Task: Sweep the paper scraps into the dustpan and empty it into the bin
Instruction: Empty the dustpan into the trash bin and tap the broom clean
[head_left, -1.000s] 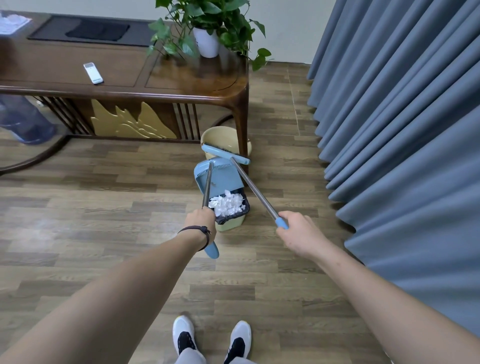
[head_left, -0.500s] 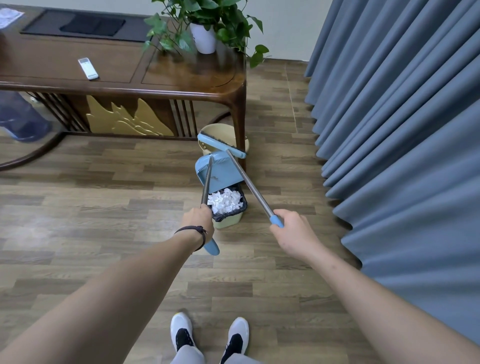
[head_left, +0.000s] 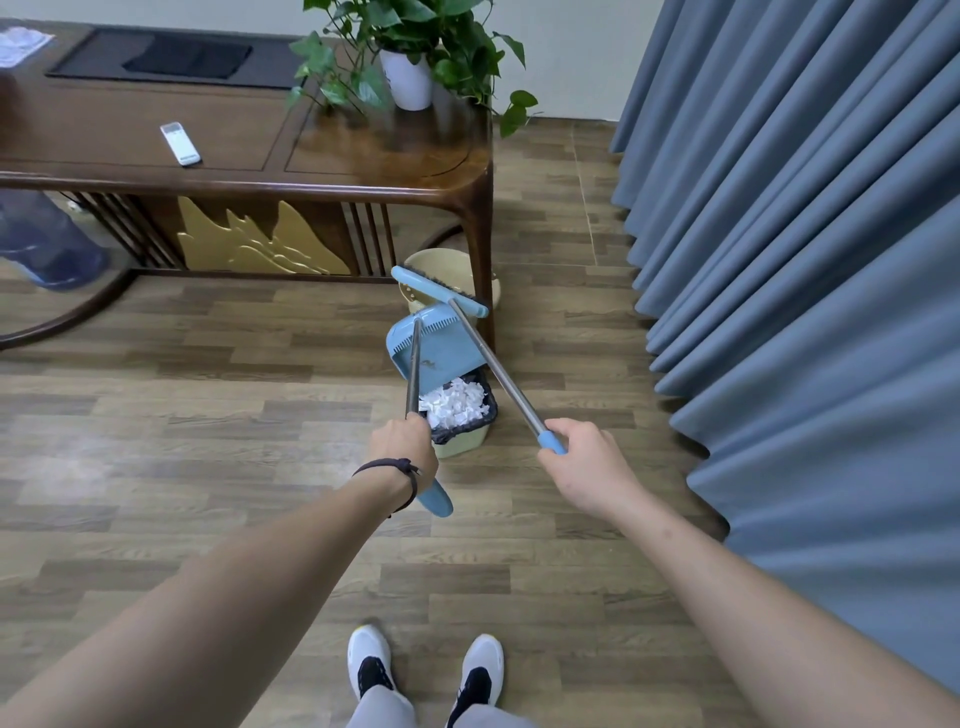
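Observation:
My left hand (head_left: 405, 449) grips the metal handle of the blue dustpan (head_left: 441, 353), which hangs tilted over the small bin (head_left: 462, 441) on the floor. White paper scraps (head_left: 456, 402) fill the bin's dark liner. My right hand (head_left: 584, 462) grips the blue end of the broom handle. The broom head (head_left: 439, 291) lies just beyond the top edge of the dustpan, beside the table leg.
A dark wooden table (head_left: 363, 156) with a potted plant (head_left: 410, 47) and a white remote (head_left: 180, 144) stands behind the bin. A beige basket (head_left: 441, 260) sits under its corner. Blue curtains (head_left: 805, 260) hang along the right. My shoes (head_left: 426, 670) are at the bottom.
The dustpan and broom stay over the bin, with both hands keeping their grip. The view has shifted slightly.

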